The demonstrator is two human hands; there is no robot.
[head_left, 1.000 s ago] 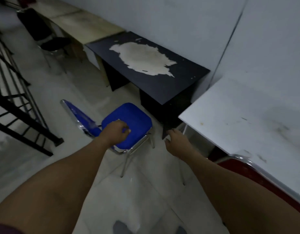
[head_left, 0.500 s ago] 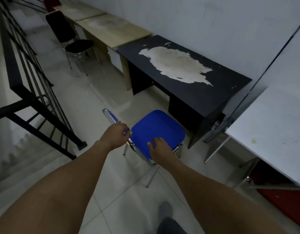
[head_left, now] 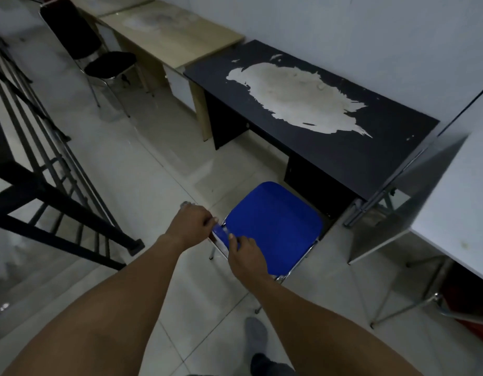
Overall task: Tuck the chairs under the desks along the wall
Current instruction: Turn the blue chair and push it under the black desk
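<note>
Behind the blue chair [head_left: 272, 229], both hands gripped its backrest, left hand [head_left: 192, 225] and right hand [head_left: 244, 253] closed; black desk [head_left: 343, 156] lay straight ahead.

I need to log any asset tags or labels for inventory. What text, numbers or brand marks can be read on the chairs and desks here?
None can be read. The blue chair, the black desk with its peeled top, the wooden desk, the black chair and the white table show no lettering, label or number in this dim, slightly blurred view.

Both hands [head_left: 196, 225] grip blue chair [head_left: 275, 229] backrest.
</note>
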